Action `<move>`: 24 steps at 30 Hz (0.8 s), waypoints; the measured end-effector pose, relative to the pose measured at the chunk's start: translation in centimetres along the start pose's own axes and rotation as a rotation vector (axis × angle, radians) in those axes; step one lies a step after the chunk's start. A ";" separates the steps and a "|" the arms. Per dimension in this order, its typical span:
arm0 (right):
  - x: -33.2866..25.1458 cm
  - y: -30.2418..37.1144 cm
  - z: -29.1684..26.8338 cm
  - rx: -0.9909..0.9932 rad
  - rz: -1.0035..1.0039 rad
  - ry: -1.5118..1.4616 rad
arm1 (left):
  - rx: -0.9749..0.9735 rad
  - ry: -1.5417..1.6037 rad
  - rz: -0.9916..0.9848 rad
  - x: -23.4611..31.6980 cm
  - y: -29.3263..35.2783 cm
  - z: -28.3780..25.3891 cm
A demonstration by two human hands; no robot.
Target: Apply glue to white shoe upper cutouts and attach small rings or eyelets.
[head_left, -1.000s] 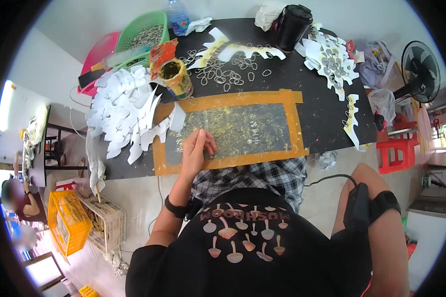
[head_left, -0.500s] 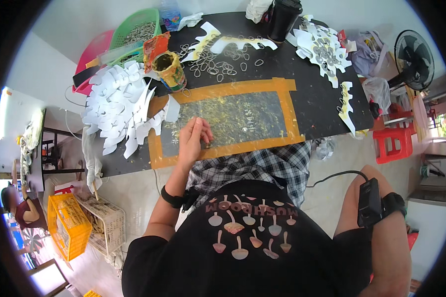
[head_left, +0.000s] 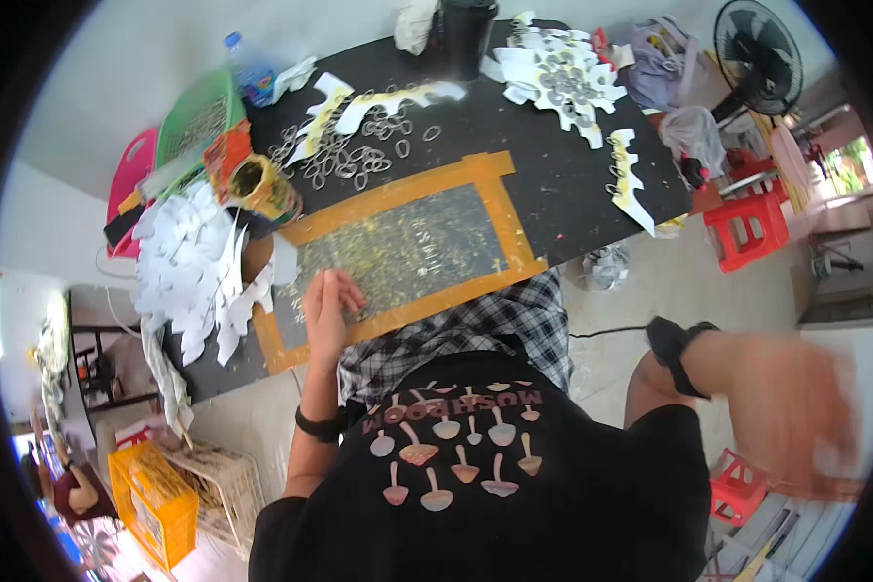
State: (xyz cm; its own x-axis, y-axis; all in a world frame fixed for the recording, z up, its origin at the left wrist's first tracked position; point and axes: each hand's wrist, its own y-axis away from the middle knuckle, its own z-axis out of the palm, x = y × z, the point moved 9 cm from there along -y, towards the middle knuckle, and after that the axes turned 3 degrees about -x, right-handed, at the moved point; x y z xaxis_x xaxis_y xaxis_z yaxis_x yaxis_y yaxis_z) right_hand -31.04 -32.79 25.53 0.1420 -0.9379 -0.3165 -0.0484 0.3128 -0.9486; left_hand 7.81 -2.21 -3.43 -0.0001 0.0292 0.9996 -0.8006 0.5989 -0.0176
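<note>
My left hand (head_left: 330, 303) rests on the near left part of a grey mat (head_left: 388, 238) bordered with orange-brown tape and smeared with yellow. Its fingers are loosely bent, slightly apart, with nothing visible in them. White cut pieces (head_left: 184, 272) lie heaped beside it on the left. Just beyond stands a yellow-smeared can (head_left: 267, 189), an orange-red piece next to it. My right hand (head_left: 795, 417) is off the table at the right, smeared by motion; its fingers cannot be made out.
Metal rings (head_left: 344, 165) lie scattered near white pieces streaked yellow. A green basket (head_left: 199, 126), a bottle (head_left: 249, 73) and a black cup (head_left: 466, 39) stand along the back. More white pieces (head_left: 563, 82) pile up at right. A red stool (head_left: 747, 228) and a fan (head_left: 759, 58) stand farther right.
The view has turned, so the table sits farther left and more tilted. My right arm has moved, and its hand now sweeps blurred at the right. My left hand stays on the mat.
</note>
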 end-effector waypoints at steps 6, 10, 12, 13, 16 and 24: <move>16.9 11.4 9.5 -0.767 0.239 0.594 | 0.036 -0.083 0.017 0.2 -0.4 -0.2; 23.1 18.6 9.4 -0.929 0.361 0.643 | 0.079 -0.143 -0.013 0.1 0.9 -1.7; 24.0 19.4 9.4 -0.936 0.432 0.603 | 0.139 -0.235 0.004 0.4 1.6 -1.6; 23.5 19.3 9.3 -0.937 0.282 0.572 | 0.071 -0.331 0.067 -0.6 1.8 -1.4; 32.3 23.3 -0.1 -0.977 0.477 1.038 | 0.062 -0.330 0.208 2.0 1.3 1.5; 14.0 20.6 17.9 -1.064 0.169 0.564 | 0.012 -0.343 0.354 4.5 2.7 5.2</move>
State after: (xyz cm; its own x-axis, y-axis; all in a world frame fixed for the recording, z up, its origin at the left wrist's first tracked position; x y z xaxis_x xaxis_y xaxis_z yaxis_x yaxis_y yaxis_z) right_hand -12.36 -36.76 1.52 -0.3822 -0.9134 -0.1399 -0.8492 0.4068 -0.3366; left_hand 2.54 -4.64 1.15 -0.4690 -0.0378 0.8824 -0.7229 0.5903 -0.3590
